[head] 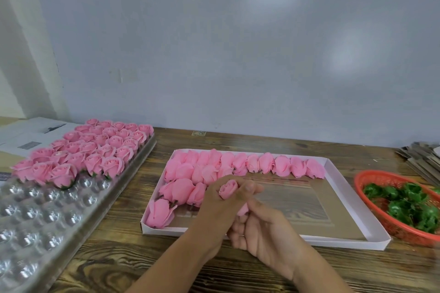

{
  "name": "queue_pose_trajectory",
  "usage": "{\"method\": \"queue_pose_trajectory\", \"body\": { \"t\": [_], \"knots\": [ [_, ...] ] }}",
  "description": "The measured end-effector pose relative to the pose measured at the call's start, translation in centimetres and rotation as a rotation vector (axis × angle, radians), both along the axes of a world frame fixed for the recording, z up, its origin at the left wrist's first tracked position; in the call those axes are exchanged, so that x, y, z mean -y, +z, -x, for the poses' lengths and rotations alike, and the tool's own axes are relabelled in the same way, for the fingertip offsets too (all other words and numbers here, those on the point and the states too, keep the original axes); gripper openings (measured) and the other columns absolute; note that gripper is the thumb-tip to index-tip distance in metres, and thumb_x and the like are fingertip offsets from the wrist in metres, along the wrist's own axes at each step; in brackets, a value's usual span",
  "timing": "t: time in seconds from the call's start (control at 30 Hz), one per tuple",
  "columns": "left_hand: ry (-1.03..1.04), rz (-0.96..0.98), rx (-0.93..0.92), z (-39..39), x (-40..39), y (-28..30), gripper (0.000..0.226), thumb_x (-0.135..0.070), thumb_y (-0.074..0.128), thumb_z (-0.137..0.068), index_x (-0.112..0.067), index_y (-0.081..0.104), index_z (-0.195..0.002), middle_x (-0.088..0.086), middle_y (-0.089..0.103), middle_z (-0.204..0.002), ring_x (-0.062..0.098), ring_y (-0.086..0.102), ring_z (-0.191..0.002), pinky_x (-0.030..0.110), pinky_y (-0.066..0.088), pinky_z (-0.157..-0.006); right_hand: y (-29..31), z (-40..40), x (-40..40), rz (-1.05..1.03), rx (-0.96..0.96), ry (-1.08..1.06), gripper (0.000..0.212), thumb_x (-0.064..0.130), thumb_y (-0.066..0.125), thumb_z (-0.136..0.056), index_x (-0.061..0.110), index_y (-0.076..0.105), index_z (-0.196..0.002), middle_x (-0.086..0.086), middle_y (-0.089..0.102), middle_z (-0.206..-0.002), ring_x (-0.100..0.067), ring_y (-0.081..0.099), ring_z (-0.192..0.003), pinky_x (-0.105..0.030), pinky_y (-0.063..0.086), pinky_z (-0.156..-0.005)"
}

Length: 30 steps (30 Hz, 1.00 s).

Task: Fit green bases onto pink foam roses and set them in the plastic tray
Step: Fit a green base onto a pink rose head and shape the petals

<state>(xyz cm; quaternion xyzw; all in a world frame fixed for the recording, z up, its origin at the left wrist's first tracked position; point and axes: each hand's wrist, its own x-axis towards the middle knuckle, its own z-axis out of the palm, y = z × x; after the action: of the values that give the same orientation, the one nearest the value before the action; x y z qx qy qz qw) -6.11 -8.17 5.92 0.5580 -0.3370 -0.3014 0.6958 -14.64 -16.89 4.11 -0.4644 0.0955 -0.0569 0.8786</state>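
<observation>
One pink rose (228,188) pinched between left hand (222,207) fingers (248,188), bloom up

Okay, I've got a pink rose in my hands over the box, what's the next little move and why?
Probably reach your right hand to the red basket for a green base. The rose pinched in your left hand shows no green base that I can see, and the bases sit in that basket at your right.

Newspaper (28,135) far left; cardboard stack (421,162) far right.
</observation>
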Motion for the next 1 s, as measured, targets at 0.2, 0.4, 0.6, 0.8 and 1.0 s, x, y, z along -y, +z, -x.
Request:
{"method": "queue_pose_trajectory", "body": {
  "t": [0.2,0.4,0.6,0.8,1.0],
  "knots": [
    [0.0,0.031,-0.018,-0.1,0.0,0.2,0.029,-0.056,0.075,-0.073,-0.028,0.076,-0.08,0.003,0.078,-0.097,0.014,0.066,-0.066,0.028,0.049,-0.053,0.0,-0.3,-0.2,0.001,-0.048,-0.026,0.045,0.054,0.058,-0.089,0.013,0.077,-0.087,-0.01,0.059,-0.071,-0.017,0.058,-0.06,-0.025,0.05,-0.056],
    [0.074,0.038,0.016,-0.3,0.2,0.1,0.029,-0.055,0.076,-0.081,-0.026,0.076,-0.082,-0.001,0.078,-0.099,0.01,0.073,-0.087,0.033,0.059,-0.063,0.0,-0.3,-0.1,-0.003,0.049,-0.114,0.037,0.036,0.066,-0.083,0.009,0.07,-0.109,-0.01,0.063,-0.085,-0.016,0.06,-0.069,-0.024,0.053,-0.059],
    [-0.048,0.074,0.154,-1.0,-0.1,0.2,0.008,-0.029,0.078,-0.083,-0.024,0.073,-0.088,0.002,0.077,-0.109,0.019,0.073,-0.097,0.03,0.061,-0.078,0.5,0.1,0.7,-0.023,0.05,-0.143,0.035,0.043,0.08,-0.069,0.013,0.076,-0.086,-0.004,0.051,-0.061,-0.013,0.049,-0.049,-0.022,0.043,-0.046],
    [-0.101,0.116,0.279,-2.1,-0.3,-0.2,0.027,-0.024,0.085,-0.077,-0.03,0.076,-0.102,0.001,0.077,-0.097,0.017,0.074,-0.088,0.026,0.059,-0.078,1.0,0.4,1.2,0.062,-0.083,-0.231,0.048,0.056,0.051,-0.09,0.013,0.069,-0.077,-0.004,0.045,-0.054,-0.014,0.043,-0.041,-0.022,0.035,-0.039],
    [-0.069,0.054,0.463,-3.0,-0.4,-1.0,0.034,-0.033,0.084,-0.075,-0.04,0.073,-0.106,-0.009,0.071,-0.114,0.015,0.067,-0.111,0.028,0.059,-0.085,1.3,0.5,1.4,0.179,-0.201,-0.315,0.05,0.056,0.051,-0.09,0.012,0.064,-0.071,-0.006,0.049,-0.054,-0.014,0.048,-0.04,-0.021,0.038,-0.037]
  ]
}}
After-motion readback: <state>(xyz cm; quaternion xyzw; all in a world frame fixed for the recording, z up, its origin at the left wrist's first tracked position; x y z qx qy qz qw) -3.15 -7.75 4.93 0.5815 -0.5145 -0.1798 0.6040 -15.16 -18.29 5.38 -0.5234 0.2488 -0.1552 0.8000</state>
